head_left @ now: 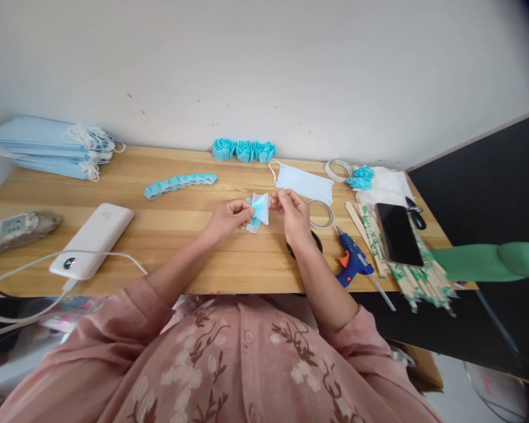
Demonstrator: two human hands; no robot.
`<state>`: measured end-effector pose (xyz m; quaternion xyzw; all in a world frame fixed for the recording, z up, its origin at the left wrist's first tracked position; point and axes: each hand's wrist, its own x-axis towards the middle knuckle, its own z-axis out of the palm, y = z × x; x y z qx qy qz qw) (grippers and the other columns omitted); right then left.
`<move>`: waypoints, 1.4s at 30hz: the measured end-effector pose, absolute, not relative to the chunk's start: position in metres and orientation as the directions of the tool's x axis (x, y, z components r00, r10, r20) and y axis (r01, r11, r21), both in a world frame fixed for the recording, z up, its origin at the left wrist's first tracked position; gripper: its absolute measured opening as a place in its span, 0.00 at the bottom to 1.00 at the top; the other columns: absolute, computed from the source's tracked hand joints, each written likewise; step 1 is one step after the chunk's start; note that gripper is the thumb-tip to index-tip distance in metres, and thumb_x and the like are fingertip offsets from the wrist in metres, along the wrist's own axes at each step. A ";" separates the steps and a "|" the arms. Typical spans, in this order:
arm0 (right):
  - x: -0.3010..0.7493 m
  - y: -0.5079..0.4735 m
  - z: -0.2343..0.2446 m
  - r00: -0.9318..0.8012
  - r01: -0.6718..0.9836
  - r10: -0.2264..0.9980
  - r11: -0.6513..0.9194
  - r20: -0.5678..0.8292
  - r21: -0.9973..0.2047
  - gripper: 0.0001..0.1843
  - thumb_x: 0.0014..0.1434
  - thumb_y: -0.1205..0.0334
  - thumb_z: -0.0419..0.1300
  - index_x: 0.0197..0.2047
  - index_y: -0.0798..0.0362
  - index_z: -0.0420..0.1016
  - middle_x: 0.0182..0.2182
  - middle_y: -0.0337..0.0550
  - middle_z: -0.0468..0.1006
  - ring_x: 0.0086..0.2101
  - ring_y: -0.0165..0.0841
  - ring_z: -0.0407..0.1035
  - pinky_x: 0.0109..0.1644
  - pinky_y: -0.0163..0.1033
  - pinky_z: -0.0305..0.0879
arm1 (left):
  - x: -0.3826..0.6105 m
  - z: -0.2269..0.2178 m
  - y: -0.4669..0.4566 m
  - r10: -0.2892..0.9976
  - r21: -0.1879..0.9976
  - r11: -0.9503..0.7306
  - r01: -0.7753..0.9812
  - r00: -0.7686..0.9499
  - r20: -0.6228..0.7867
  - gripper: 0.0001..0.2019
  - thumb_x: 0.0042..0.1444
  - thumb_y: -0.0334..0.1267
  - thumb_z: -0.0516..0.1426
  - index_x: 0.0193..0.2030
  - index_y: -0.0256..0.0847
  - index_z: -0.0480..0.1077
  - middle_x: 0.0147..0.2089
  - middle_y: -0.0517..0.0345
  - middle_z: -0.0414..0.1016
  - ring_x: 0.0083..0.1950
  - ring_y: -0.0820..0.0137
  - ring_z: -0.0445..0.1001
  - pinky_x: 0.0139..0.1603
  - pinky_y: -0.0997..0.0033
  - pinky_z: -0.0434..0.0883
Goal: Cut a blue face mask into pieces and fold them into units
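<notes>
Both my hands hold a small folded piece of light blue mask fabric [260,210] just above the wooden table [180,252]. My left hand [229,217] pinches its left side, fingers closed. My right hand [293,212] pinches its right edge, fingers closed too. A flat blue face mask [305,184] lies just beyond my right hand. A tape ring [321,212] sits right of that hand, and a dark round object [317,241] shows beneath my right wrist.
A stack of blue masks [48,147] lies far left. A folded blue strip [178,183] and blue rosettes [243,150] lie at the back. A white power bank [92,239] with cable sits left. A blue glue gun [352,263], wooden sticks [405,273] and a phone [398,234] sit right.
</notes>
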<state>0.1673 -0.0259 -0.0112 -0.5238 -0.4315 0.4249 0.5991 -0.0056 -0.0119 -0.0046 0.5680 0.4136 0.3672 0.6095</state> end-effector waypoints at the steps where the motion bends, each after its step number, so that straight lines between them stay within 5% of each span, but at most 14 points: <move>1: 0.168 -0.026 -0.012 0.242 -0.059 0.969 0.070 0.053 -0.996 0.22 0.56 0.38 0.60 0.33 0.51 0.75 0.31 0.42 0.75 0.32 0.31 0.69 0.41 0.39 0.69 | -0.006 -0.004 -0.011 0.927 0.996 0.085 0.017 0.366 -0.086 0.16 0.49 0.49 0.63 0.23 0.39 0.67 0.23 0.62 0.68 0.24 0.77 0.63 0.29 0.74 0.64; 12: 0.163 -0.029 -0.011 -0.001 0.074 0.999 0.045 0.045 -0.996 0.20 0.52 0.46 0.66 0.23 0.51 0.65 0.22 0.33 0.61 0.26 0.27 0.54 0.31 0.36 0.54 | -0.006 -0.001 -0.011 0.950 0.998 0.060 0.028 0.304 -0.066 0.15 0.50 0.48 0.62 0.23 0.39 0.68 0.23 0.61 0.69 0.25 0.77 0.64 0.29 0.74 0.65; 30: 0.162 -0.030 -0.015 -0.023 0.191 0.992 0.126 0.124 -0.973 0.18 0.57 0.52 0.62 0.23 0.51 0.63 0.21 0.32 0.61 0.24 0.26 0.55 0.30 0.35 0.54 | -0.005 -0.007 -0.009 0.952 0.998 0.061 -0.012 0.300 -0.055 0.17 0.49 0.51 0.65 0.28 0.38 0.70 0.24 0.62 0.71 0.24 0.78 0.66 0.28 0.76 0.66; 35: 0.169 -0.029 -0.013 0.067 0.257 0.965 0.231 0.255 -0.938 0.09 0.60 0.55 0.61 0.40 0.50 0.75 0.35 0.40 0.78 0.35 0.32 0.70 0.40 0.38 0.67 | -0.009 -0.007 -0.006 0.955 0.983 0.133 -0.129 0.283 -0.092 0.17 0.49 0.50 0.66 0.27 0.37 0.70 0.24 0.61 0.72 0.23 0.78 0.66 0.27 0.75 0.65; 39: 0.171 -0.030 -0.012 -0.053 0.436 0.887 0.434 0.459 -0.788 0.14 0.59 0.62 0.61 0.50 0.45 0.75 0.52 0.45 0.76 0.53 0.40 0.69 0.51 0.46 0.70 | -0.012 -0.007 -0.003 0.948 0.947 0.216 -0.238 0.284 -0.145 0.17 0.48 0.49 0.67 0.27 0.37 0.69 0.23 0.61 0.71 0.22 0.78 0.66 0.26 0.76 0.64; 42: 0.170 -0.032 -0.011 -0.130 0.504 0.844 0.509 0.521 -0.698 0.14 0.61 0.64 0.60 0.49 0.43 0.76 0.56 0.45 0.74 0.57 0.43 0.67 0.59 0.52 0.66 | -0.012 -0.006 -0.003 0.941 0.931 0.249 -0.267 0.296 -0.167 0.18 0.47 0.48 0.68 0.26 0.37 0.68 0.22 0.62 0.71 0.22 0.79 0.66 0.25 0.76 0.63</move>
